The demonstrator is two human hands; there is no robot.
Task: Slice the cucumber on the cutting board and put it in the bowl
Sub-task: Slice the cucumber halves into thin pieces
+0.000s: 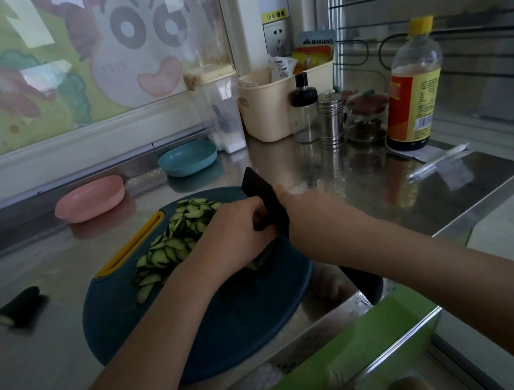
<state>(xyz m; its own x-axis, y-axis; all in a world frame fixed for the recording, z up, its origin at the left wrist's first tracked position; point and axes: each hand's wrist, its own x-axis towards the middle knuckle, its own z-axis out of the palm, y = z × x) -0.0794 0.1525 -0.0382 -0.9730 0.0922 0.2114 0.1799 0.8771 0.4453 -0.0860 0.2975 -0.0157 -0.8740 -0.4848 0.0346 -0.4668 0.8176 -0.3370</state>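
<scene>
The left hand [237, 228] is curling its fingers over the cucumber stub [256, 263] on the cutting board [237, 327], steadying it beside the knife [266, 200]. How the right hand's [293, 194] fingers are lying I cannot tell. The slices [172, 243] are lying to the far left of the board.

Left hand [238, 232]: fingers curled over a dark green cucumber stub [257, 261] on the round dark-blue plastic cutting board [252, 314].
Right hand [289, 194]: blurred, beside the wide black knife [266, 200]; grip unclear.
Slices: thin green cucumber slices [172, 243] heaped on the board's far half, left of the blade.
Offcut: dark cucumber end piece [17, 306] lying on the stainless-steel counter [39, 367], left of the board.
Bowls: pink oval bowl [89, 199] and teal oval bowl [187, 158], behind the board.
</scene>
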